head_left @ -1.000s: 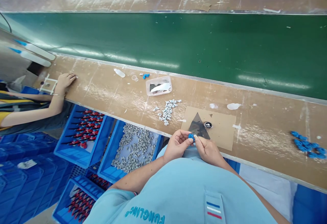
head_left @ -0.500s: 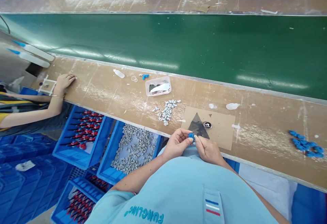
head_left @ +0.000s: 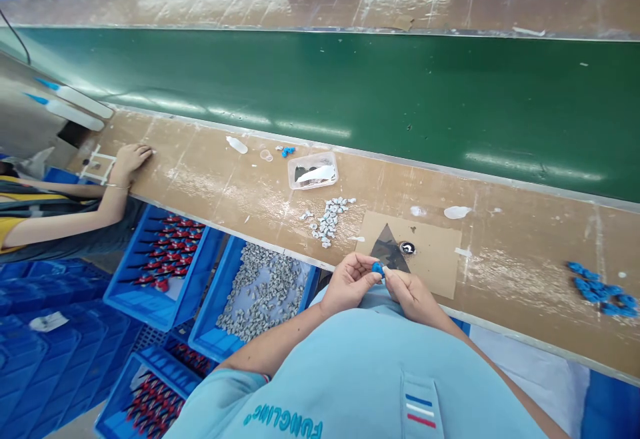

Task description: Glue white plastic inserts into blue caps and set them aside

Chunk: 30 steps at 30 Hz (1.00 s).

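Close to my body, at the bench's near edge, my left hand pinches a small blue plastic part between thumb and fingers. Against its right side, the fingertips of my right hand are closed; whether they grip the same part or something tiny is hidden. Just beyond my hands a cardboard sheet lies on the bench, bearing a dark triangular piece and a round black disc with a white mark. To the left is a loose pile of small grey-white parts.
A clear plastic tub stands behind the pile. More blue parts lie far right. Beyond the bench runs a green conveyor belt. Blue crates with parts sit below left. A co-worker's hand rests at the bench's left end.
The view has shifted slightly. Both my hands stay together at the blue part, which appears turned a little between the fingers. The co-worker's hand keeps its place.
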### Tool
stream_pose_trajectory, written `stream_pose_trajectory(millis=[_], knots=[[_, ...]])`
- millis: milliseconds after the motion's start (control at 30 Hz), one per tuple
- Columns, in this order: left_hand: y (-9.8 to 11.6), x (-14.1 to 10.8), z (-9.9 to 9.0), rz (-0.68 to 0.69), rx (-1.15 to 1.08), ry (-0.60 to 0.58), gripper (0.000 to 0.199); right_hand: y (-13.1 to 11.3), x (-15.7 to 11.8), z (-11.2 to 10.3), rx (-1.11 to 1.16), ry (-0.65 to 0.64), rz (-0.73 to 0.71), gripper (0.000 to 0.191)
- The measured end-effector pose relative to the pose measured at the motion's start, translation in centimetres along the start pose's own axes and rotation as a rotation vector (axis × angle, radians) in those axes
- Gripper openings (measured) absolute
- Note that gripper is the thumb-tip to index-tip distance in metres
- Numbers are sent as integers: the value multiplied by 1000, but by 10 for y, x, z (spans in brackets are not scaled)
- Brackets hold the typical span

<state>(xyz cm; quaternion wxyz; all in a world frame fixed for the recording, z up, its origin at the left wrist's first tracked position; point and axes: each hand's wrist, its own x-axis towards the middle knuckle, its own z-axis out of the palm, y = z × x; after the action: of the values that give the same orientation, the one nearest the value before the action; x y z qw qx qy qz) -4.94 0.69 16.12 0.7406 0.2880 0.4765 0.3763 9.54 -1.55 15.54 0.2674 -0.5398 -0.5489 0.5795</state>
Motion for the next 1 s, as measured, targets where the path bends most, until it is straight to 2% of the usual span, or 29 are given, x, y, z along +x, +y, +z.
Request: stream_pose_trajectory(millis=[67, 133, 300, 400, 700, 1000], knots=[[1, 2, 1, 15, 5, 16, 41, 5, -1, 3, 157, 2, 20, 53], [1, 5, 0, 19, 7, 26, 42, 11, -3, 6, 192, 69, 11, 52], [-6, 9, -4, 36, -28, 23, 42, 17, -4, 3, -203, 279, -142, 49], [-6, 9, -4, 47, -35, 25, 41, 13, -4, -1, -382, 341, -261, 46], [-3, 7, -2, 60, -34, 20, 37, 5, -2, -3, -655, 332, -376, 52], [0, 7, -2, 33, -3, 1, 39, 5, 1, -2, -644, 290, -281, 58]])
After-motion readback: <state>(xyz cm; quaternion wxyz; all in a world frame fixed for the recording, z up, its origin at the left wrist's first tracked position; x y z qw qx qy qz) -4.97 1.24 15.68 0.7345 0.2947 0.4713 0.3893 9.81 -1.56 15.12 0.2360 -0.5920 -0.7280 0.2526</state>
